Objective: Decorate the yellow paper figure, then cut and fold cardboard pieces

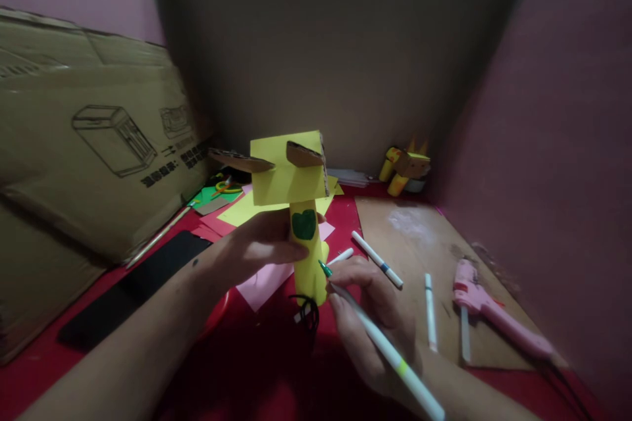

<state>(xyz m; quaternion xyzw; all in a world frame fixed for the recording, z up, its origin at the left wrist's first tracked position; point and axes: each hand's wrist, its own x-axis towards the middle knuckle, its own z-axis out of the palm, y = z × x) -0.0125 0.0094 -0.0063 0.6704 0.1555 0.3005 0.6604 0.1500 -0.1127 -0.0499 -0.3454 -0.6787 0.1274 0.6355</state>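
Note:
My left hand [261, 245] is wrapped round the yellow tube neck of a yellow paper animal figure [291, 174], which stands upright with a box head and two brown cardboard ears. A green spot [303, 224] is drawn on the tube. My right hand [368, 316] pinches a white marker with a green tip [380, 342]; the tip touches the tube's right side low down. A black cord [307, 312] hangs below the tube.
A large cardboard box [83, 164] leans at the left. Yellow, pink and green paper sheets [247, 207] lie behind. A brown board [419, 256] holds two markers [378, 258], a pink glue gun [488, 312] and a glue stick. A second yellow figure [405, 168] stands at the back.

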